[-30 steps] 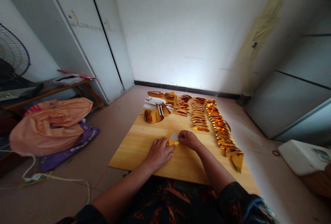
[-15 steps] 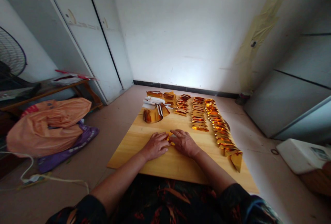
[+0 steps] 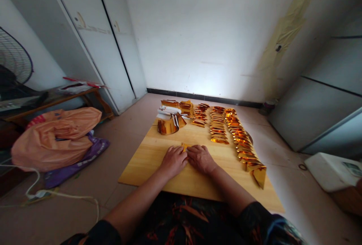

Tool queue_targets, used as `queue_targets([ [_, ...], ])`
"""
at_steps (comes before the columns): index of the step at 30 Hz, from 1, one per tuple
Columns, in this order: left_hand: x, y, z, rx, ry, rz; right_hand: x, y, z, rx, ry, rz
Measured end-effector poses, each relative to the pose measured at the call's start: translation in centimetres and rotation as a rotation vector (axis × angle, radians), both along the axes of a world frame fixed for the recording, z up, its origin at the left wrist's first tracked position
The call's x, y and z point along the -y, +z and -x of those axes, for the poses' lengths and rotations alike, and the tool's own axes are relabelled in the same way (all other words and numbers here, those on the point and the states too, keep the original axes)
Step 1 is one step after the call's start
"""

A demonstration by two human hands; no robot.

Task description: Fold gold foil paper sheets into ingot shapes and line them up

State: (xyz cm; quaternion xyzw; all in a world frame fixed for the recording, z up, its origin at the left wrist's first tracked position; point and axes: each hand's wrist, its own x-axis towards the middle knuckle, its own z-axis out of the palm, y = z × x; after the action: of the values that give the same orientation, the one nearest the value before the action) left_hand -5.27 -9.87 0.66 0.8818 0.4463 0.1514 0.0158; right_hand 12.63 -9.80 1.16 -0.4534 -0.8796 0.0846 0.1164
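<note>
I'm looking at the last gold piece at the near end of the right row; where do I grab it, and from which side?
I'd lightly pinch the last gold piece by its pointed near corner, coming from the near side with the right hand. That corner juts toward you, while the row crowds its far end.

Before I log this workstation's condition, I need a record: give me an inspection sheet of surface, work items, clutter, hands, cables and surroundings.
Surface: wooden tabletop, light-coloured.
Job's things: small gold piece, mostly covered; three rows of folded gold pieces, rightward; gold sheets, far left.
Clutter: white bundle among the sheets.
Hands: left hand and right hand meet at the small gold piece; grip hidden.
Cables: white cable on the floor, left.
Surroundings: fan, orange plastic left; white box right.
</note>
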Motion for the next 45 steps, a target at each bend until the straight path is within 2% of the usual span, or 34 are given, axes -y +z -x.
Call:
queue_targets([
  [4, 0.4, -0.5, -1.4, 0.026, 0.142, -0.006, 0.5, 0.3, 0.5, 0.004, -0.029, 0.006],
  [7, 0.5, -0.6, -1.7, 0.090, 0.206, 0.026, 0.4, 0.0, -0.3, -0.065, 0.010, 0.021],
  [11, 0.3, -0.6, -1.0, 0.164, 0.191, 0.087, -0.6, -1.0, -3.3, -0.197, 0.126, 0.061],
  [15, -0.2, -0.7, -0.1, 0.194, 0.157, 0.124, -1.1, -1.5, -5.2, -0.189, 0.095, 0.057],
  [20, -0.6, -0.8, 0.2, 0.182, 0.144, 0.166, -0.5, -1.3, -4.0, -0.139, 0.045, 0.049],
  [26, -0.5, -0.9, 0.2, 0.165, 0.151, 0.164, -0.9, -1.9, -2.6, -0.170, 0.077, -0.037],
  [33, -0.1, -0.5, 0.3, 0.168, 0.136, 0.177, -1.1, -2.3, -2.1, -0.353, 0.222, -0.013],
  [40, 0.0, -0.5, 0.3, 0.169, 0.138, 0.186, -2.0, -2.9, -2.2, -0.322, 0.111, -0.091],
  [45, 0.0, -0.7, 0.4, 0.171, 0.131, 0.183, -1.6, -3.0, -2.3, -0.340, 0.189, -0.034],
])
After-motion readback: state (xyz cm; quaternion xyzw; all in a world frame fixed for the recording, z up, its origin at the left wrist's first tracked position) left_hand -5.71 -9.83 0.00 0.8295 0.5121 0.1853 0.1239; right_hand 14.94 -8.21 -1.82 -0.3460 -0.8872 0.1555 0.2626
